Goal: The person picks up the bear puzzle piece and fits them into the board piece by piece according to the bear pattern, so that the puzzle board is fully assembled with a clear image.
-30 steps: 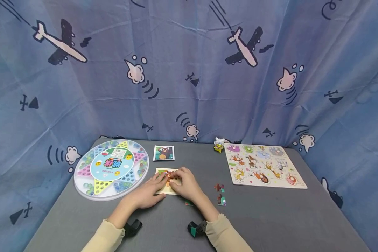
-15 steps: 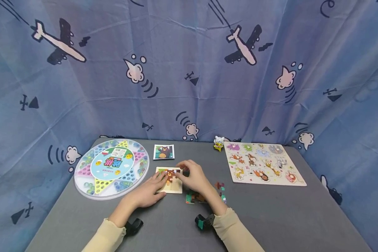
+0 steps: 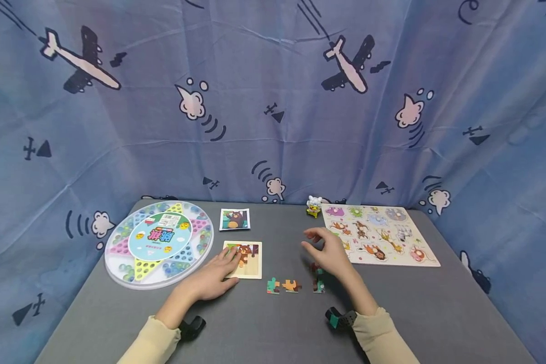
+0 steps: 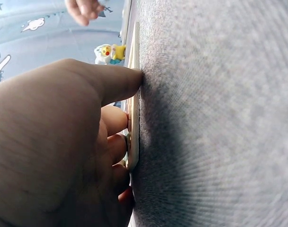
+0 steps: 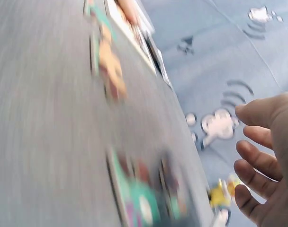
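My left hand lies with extended fingers on the left part of a small wooden jigsaw tray. A bear picture fills the tray's upper part, and bare wood shows below. In the left wrist view the thumb touches the tray's edge. My right hand hovers with loosely bent fingers, holding nothing, above several dark jigsaw pieces that it partly hides. A green jigsaw piece and an orange jigsaw piece lie between the tray and that hand.
Behind the tray lies a bear picture card. A round Chinese checkers board is at the left. On the right stand an animal peg puzzle board and a small toy figure. A blue curtain closes off the back.
My right hand has left the tray and moved right, over the dark jigsaw pieces. It uncovers more of the bear picture and the loose pieces. The left hand stays on the tray.
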`<action>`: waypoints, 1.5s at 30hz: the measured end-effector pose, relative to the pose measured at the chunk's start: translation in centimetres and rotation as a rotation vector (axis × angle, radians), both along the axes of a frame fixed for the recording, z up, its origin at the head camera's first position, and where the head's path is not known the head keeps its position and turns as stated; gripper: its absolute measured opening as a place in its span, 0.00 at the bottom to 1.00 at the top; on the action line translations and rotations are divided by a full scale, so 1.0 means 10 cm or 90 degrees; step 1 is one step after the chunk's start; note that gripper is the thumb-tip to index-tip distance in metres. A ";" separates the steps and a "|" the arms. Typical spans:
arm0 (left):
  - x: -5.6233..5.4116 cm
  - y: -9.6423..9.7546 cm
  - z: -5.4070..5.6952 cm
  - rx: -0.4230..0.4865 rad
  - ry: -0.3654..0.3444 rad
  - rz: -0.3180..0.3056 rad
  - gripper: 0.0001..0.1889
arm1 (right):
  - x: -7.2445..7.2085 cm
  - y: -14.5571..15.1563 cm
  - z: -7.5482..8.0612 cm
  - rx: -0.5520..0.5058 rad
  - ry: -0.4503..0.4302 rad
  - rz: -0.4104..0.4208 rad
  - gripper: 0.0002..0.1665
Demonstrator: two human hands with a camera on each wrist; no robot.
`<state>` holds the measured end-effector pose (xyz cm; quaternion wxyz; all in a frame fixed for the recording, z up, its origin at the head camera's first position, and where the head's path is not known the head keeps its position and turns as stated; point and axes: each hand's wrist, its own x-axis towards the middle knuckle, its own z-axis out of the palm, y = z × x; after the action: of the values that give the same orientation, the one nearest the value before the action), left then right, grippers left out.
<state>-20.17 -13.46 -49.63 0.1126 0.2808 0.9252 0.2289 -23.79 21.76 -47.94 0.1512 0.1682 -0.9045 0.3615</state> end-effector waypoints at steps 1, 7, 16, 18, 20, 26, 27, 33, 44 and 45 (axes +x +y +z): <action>0.00 0.00 0.00 0.001 0.001 0.000 0.35 | 0.01 0.07 -0.01 0.000 0.004 -0.005 0.18; 0.01 0.00 0.01 -0.002 0.004 0.000 0.35 | 0.11 0.37 -0.06 -0.014 0.003 -0.029 0.17; 0.00 -0.01 0.03 0.002 0.003 -0.001 0.35 | 0.29 0.49 -0.23 -0.004 -0.037 0.019 0.13; 0.00 -0.01 0.03 0.001 0.003 0.001 0.35 | 0.30 0.50 -0.27 -0.010 -0.018 0.029 0.12; 0.00 -0.01 0.03 0.000 0.002 0.002 0.35 | 0.30 0.51 -0.32 -0.010 0.010 0.043 0.12; 0.00 -0.01 0.02 0.002 -0.001 -0.002 0.35 | 0.30 0.56 -0.43 0.004 0.072 0.087 0.13; 0.00 -0.01 0.02 0.002 -0.003 -0.002 0.35 | 0.29 0.57 -0.45 0.009 0.076 0.085 0.13; -0.01 0.01 0.01 0.002 -0.012 0.001 0.35 | 0.30 0.58 -0.47 0.028 0.068 0.075 0.13; 0.02 0.01 0.02 0.001 -0.009 0.007 0.35 | 0.32 0.60 -0.43 0.063 0.063 0.101 0.13; 0.02 0.01 0.02 0.004 -0.008 0.006 0.35 | 0.32 0.60 -0.43 0.064 0.063 0.103 0.13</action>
<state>-19.96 -13.33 -49.47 0.1164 0.2750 0.9252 0.2343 -20.61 27.78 -52.25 0.1573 0.2659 -0.8965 0.3176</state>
